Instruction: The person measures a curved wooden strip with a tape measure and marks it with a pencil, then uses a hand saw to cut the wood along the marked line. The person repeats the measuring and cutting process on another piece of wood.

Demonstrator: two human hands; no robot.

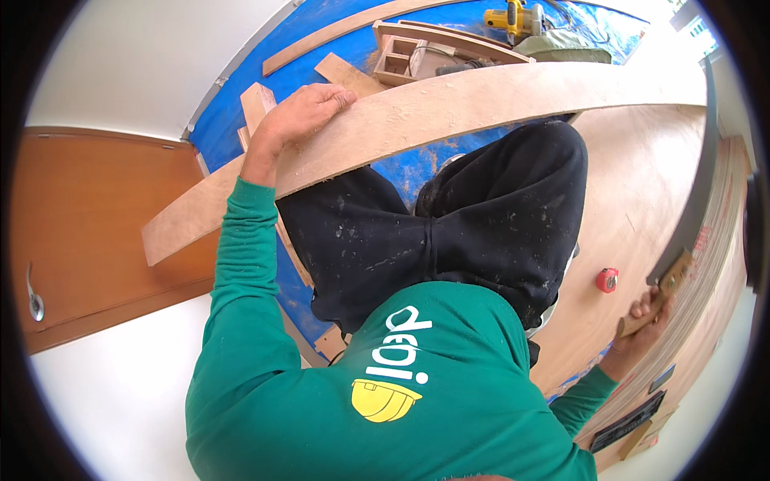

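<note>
The plank [473, 100] stretched slantwise across the view beyond the person's knees, its left end in front of the brown door [112, 224] and its right part over the far edge of the plywood [642, 176]. Pale shavings lay on its upper face. The left hand [303, 119] rested on the plank left of its middle, fingers close together and lying toward its far edge; whether the thumb was hooked underneath, I could not tell.

The right hand [642, 327], low at the right, was wrapped around the wooden handle [674, 273] of a saw, fingers curled closed. The dark blade [695, 208] rose along the plywood's right edge toward the plank's right end; whether it touched the plank was unclear in the glare there. A red tape measure [607, 280] lay on the plywood near its right edge, left of the saw handle. Alongside that edge ran a stack of boards [714, 240], with a black case [628, 421] at its near end.

Beyond the plank, the blue sheet [305, 60] carried a wooden box [397, 56] with compartments, two short offcuts [350, 74] and, along its far left edge, a long strip [329, 42]. Near its far right corner sat a yellow power tool [513, 20], just beside a green bag [569, 46].
</note>
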